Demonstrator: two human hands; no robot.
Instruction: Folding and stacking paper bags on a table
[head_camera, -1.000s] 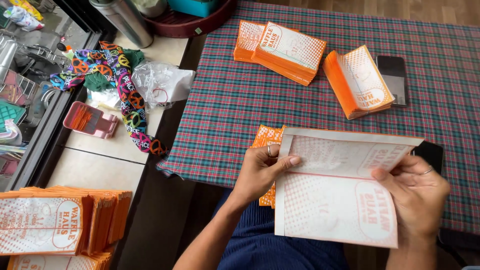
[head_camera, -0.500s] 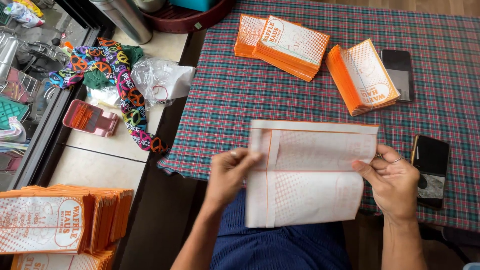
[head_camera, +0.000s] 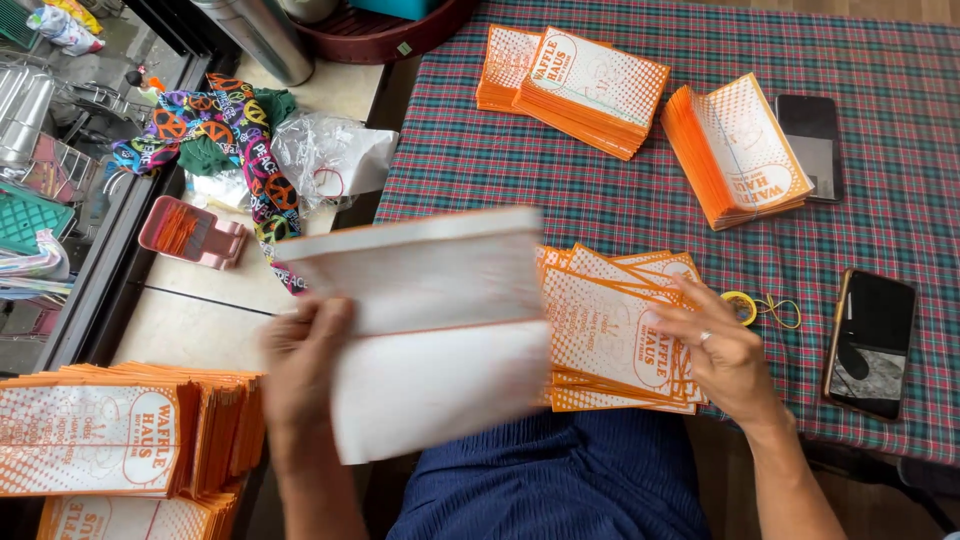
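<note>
My left hand (head_camera: 300, 375) grips a white paper bag (head_camera: 430, 330) by its left edge; the bag is blurred and shows its plain side. My right hand (head_camera: 720, 350) rests with fingers spread on a loose pile of orange and white printed paper bags (head_camera: 600, 330) at the near edge of the checked tablecloth (head_camera: 600, 200). The bag hangs just left of that pile and overlaps it slightly.
Two more bag stacks (head_camera: 580, 80) (head_camera: 740, 150) lie farther back. Two dark phones (head_camera: 868, 340) (head_camera: 810, 145), a yellow rubber band (head_camera: 742, 306). Left: bag stacks (head_camera: 120, 440), pink holder (head_camera: 190, 232), patterned cloth (head_camera: 220, 125), plastic wrap (head_camera: 330, 155), steel flask (head_camera: 265, 35).
The bag held flat in both hands has swung left in my left hand alone, turned plain side up. My right hand has let go and dropped onto the pile.
</note>
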